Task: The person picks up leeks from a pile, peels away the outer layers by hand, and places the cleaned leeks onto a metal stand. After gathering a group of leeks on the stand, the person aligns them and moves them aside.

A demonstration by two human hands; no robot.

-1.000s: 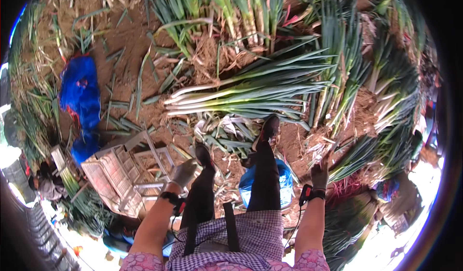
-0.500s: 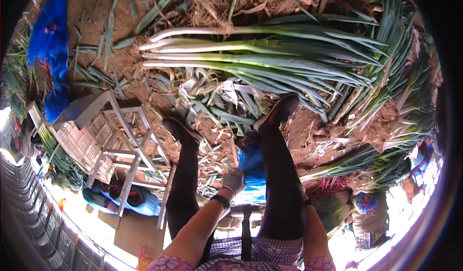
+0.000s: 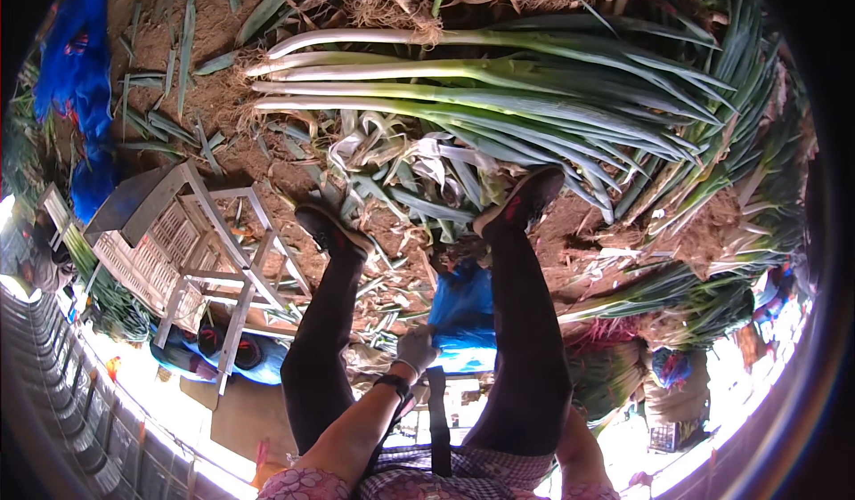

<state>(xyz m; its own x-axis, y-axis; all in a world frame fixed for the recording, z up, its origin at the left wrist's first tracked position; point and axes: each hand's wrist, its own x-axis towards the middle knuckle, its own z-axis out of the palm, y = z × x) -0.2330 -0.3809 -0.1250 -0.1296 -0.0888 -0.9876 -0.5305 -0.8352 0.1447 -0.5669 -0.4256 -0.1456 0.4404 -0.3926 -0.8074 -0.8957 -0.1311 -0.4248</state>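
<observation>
My left hand (image 3: 416, 349), in a pale glove with a dark band at the wrist, is between my thighs. Its fingers are curled closed beside the left edge of a blue plastic sheet or bag (image 3: 465, 308); what they grip, if anything, is hidden. My right forearm (image 3: 583, 464) runs behind my right thigh, which hides the hand. Beyond my feet lies a row of long leeks (image 3: 383, 90), white root ends to the left and green leaves to the right. Peeled leaf scraps (image 3: 392, 157) are heaped between the leeks and my shoes.
An upturned stool-like metal frame with a woven seat (image 3: 169, 242) lies at the left. Bright blue netting (image 3: 76, 64) is at the far left. More leeks (image 3: 677, 295) are piled at the right, and soil-covered roots (image 3: 392, 1) lie at the far edge.
My left hand has shifted slightly left and nearer to me. My knees have spread further apart, and the view has tilted a little. The leeks lie as before.
</observation>
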